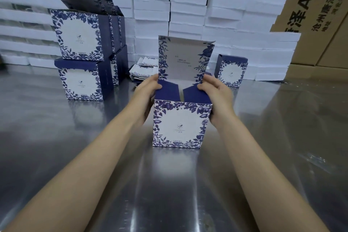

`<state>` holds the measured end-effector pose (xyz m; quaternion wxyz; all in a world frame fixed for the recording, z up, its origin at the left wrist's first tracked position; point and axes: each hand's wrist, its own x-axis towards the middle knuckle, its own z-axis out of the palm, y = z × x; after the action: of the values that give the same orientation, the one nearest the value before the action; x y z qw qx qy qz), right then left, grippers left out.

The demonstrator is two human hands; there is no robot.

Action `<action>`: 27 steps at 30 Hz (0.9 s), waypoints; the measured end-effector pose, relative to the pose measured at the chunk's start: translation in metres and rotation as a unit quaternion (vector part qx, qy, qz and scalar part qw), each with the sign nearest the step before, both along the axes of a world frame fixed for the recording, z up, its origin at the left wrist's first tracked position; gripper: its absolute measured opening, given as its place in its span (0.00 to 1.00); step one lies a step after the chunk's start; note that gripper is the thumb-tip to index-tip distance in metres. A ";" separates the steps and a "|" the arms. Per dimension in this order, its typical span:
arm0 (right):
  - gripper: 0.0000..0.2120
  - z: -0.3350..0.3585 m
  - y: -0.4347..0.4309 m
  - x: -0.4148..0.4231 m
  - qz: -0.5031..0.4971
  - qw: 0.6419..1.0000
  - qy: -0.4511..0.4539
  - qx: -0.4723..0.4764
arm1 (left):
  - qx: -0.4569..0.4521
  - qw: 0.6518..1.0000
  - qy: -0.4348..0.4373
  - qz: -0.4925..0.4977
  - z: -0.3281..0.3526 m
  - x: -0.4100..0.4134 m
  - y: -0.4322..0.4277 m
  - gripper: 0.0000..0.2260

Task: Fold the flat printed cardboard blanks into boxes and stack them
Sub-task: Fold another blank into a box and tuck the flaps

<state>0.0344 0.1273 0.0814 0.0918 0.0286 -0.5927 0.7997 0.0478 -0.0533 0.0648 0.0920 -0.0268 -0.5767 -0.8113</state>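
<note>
A blue-and-white floral box [178, 124] stands upright on the steel table in the middle of the head view. Its lid panel [183, 58] points up at the back, and two dark blue side flaps [169, 90] lean inward over the opening. My left hand [148, 88] grips the box's left side, thumb on the left flap. My right hand [216, 92] grips the right side, thumb and fingers on the right flap. Folded boxes are stacked two high at the left [81, 52]. One more folded box [232, 70] stands behind at the right.
Flat printed blanks [145, 70] lie in a loose pile behind the box. White foam trays [188, 5] are stacked in a wall across the back. Brown shipping cartons [310, 5] rise at the right rear. The shiny steel table [169, 184] spreads toward me.
</note>
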 end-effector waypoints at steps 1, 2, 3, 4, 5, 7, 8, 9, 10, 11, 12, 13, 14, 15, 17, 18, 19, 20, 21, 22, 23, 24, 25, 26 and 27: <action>0.12 0.001 -0.001 -0.001 -0.009 1.000 0.000 0.009 | 0.020 1.000 -0.019 -0.004 0.000 -0.001 0.000 0.18; 0.12 0.002 -0.003 -0.003 -0.017 1.000 0.000 0.018 | 0.020 0.999 -0.030 0.006 0.000 -0.004 0.000 0.16; 0.12 0.003 -0.004 -0.005 -0.026 0.999 0.001 0.028 | 0.013 0.999 -0.034 0.023 0.001 -0.005 0.001 0.14; 0.12 0.004 -0.005 -0.007 -0.036 0.999 0.001 0.034 | 0.001 0.999 -0.031 0.041 0.002 -0.007 0.002 0.11; 0.12 0.005 -0.005 -0.008 -0.045 0.998 0.000 0.039 | -0.010 0.998 -0.028 0.055 0.003 -0.007 0.004 0.09; 0.12 0.005 -0.007 -0.013 -0.056 0.997 0.000 0.044 | -0.018 0.997 -0.023 0.076 0.004 -0.008 0.008 0.11; 0.13 0.005 -0.008 -0.015 -0.059 0.997 0.002 0.041 | -0.021 0.996 -0.020 0.081 0.005 -0.009 0.008 0.11; 0.13 0.005 -0.008 -0.017 -0.063 0.997 0.005 0.037 | -0.022 0.996 -0.017 0.082 0.005 -0.011 0.008 0.10; 0.14 0.005 -0.008 -0.018 -0.064 0.997 0.009 0.033 | -0.023 0.996 -0.011 0.080 0.006 -0.012 0.008 0.10; 0.13 0.004 -0.008 -0.020 -0.056 0.998 0.009 0.028 | -0.018 0.997 -0.004 0.078 0.005 -0.013 0.007 0.10; 0.12 0.002 -0.009 -0.021 -0.041 0.999 0.002 0.017 | -0.012 0.997 0.007 0.079 0.004 -0.013 0.007 0.10; 0.09 -0.003 -0.008 -0.022 -0.017 1.000 -0.011 -0.005 | -0.010 0.996 0.021 0.082 0.001 -0.014 0.007 0.09; 0.06 -0.010 -0.008 -0.022 0.010 0.999 -0.027 -0.035 | -0.015 0.996 0.034 0.082 -0.003 -0.014 0.006 0.08; 0.07 -0.018 -0.008 -0.022 0.031 0.997 -0.045 -0.060 | -0.021 0.996 0.043 0.077 -0.007 -0.013 0.005 0.08; 0.14 -0.035 -0.005 -0.023 0.040 0.992 -0.083 -0.090 | -0.019 0.997 0.033 0.073 -0.015 -0.010 -0.001 0.09; 0.16 -0.042 -0.002 -0.024 0.033 0.989 -0.095 -0.106 | -0.016 0.997 0.018 0.074 -0.018 -0.010 -0.005 0.10; 0.16 -0.046 0.002 -0.025 0.024 0.988 -0.099 -0.117 | -0.017 0.997 0.006 0.073 -0.019 -0.009 -0.009 0.12; 0.15 -0.048 0.005 -0.026 0.022 0.987 -0.097 -0.129 | -0.022 0.997 0.000 0.071 -0.020 -0.008 -0.013 0.13; 0.14 -0.047 0.008 -0.026 0.023 0.986 -0.091 -0.138 | -0.026 0.997 0.003 0.070 -0.021 -0.008 -0.015 0.15; 0.14 -0.046 0.009 -0.026 0.031 0.986 -0.080 -0.145 | -0.027 0.997 0.009 0.070 -0.020 -0.008 -0.017 0.16; 0.14 -0.044 0.009 -0.025 0.041 0.987 -0.069 -0.142 | -0.028 0.997 0.020 0.067 -0.019 -0.007 -0.016 0.17; 0.14 -0.041 0.008 -0.023 0.054 0.988 -0.057 -0.136 | -0.031 0.997 0.032 0.059 -0.017 -0.006 -0.014 0.19; 0.13 -0.037 0.006 -0.019 0.066 0.988 -0.046 -0.128 | -0.034 0.998 0.043 0.043 -0.016 -0.005 -0.011 0.19; 0.14 -0.033 0.003 -0.016 0.079 0.988 -0.035 -0.125 | -0.037 0.998 0.051 0.023 -0.015 -0.003 -0.008 0.19; 0.15 -0.029 0.000 -0.012 0.092 0.987 -0.024 -0.126 | -0.041 0.998 0.054 0.006 -0.014 -0.002 -0.004 0.17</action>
<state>0.0222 0.1272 0.0521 0.0065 0.0518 -0.4841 0.8734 0.0459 -0.0576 0.0509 0.1268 -0.0704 -0.6038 -0.7838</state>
